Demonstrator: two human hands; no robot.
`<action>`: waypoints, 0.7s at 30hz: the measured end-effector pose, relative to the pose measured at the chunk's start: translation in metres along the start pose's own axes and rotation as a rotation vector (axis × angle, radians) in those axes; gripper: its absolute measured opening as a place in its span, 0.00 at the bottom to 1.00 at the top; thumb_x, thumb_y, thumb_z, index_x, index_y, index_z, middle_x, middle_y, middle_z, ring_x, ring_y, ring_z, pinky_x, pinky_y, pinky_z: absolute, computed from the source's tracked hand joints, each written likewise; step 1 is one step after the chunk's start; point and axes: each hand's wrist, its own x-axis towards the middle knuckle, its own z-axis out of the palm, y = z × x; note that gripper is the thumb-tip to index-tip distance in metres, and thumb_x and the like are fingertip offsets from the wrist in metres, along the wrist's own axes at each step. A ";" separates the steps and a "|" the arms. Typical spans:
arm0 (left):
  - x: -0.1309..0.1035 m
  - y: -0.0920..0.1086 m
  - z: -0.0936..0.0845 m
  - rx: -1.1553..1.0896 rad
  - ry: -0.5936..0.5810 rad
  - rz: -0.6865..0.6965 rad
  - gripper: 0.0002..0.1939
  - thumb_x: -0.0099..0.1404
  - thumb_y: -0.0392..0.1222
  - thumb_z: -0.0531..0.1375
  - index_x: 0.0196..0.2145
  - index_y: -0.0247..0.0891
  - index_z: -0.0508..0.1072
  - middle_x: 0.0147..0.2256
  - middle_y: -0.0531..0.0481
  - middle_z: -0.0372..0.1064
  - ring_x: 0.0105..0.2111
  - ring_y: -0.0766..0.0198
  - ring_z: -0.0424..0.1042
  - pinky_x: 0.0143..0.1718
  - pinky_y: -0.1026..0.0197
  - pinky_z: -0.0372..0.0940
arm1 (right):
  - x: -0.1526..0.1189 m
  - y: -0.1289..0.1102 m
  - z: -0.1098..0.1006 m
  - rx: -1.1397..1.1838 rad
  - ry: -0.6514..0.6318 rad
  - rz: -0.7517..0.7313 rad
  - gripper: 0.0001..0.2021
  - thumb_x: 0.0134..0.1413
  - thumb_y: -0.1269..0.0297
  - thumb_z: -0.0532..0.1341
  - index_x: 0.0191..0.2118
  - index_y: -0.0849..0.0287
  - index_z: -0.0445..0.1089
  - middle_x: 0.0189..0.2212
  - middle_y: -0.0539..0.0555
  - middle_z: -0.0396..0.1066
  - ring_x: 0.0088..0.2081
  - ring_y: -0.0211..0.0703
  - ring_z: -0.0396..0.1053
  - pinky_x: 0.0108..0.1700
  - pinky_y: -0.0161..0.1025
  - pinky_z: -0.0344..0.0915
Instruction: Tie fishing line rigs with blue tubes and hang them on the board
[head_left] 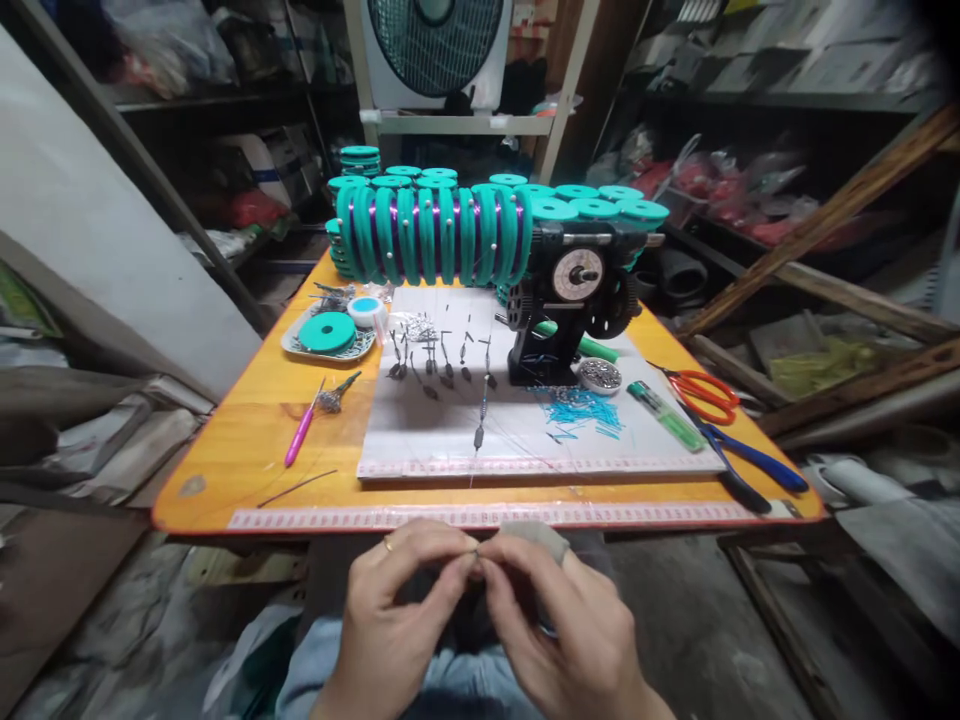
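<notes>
My left hand (401,605) and my right hand (555,610) meet in front of the table's near edge, thumbs and forefingers pinched tip to tip. A fine fishing line (472,478) comes down between these fingertips, where a tiny dark bit shows, too small to name. Above them, a dark sinker (478,437) hangs on the line with small fittings. Teal foam spools (435,235) wound with purple line sit in a row on a black geared winding machine (574,290). My right forefinger wears a pale cover (536,538); a ring is on my left hand.
On the white board (427,440) lie blue pieces (581,412), a dish of metal parts (600,376) and a green packet (666,415). Orange scissors (705,395) and blue pliers (757,460) are at right. A pink-handled tool (302,435) and a tray (296,352) are at left.
</notes>
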 end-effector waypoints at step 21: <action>-0.032 -0.027 0.022 -0.005 0.128 -0.060 0.13 0.66 0.27 0.58 0.42 0.45 0.67 0.36 0.56 0.74 0.37 0.67 0.76 0.41 0.65 0.72 | 0.000 0.009 0.009 0.060 -0.130 0.026 0.07 0.66 0.73 0.55 0.46 0.58 0.65 0.35 0.51 0.75 0.31 0.38 0.73 0.35 0.34 0.69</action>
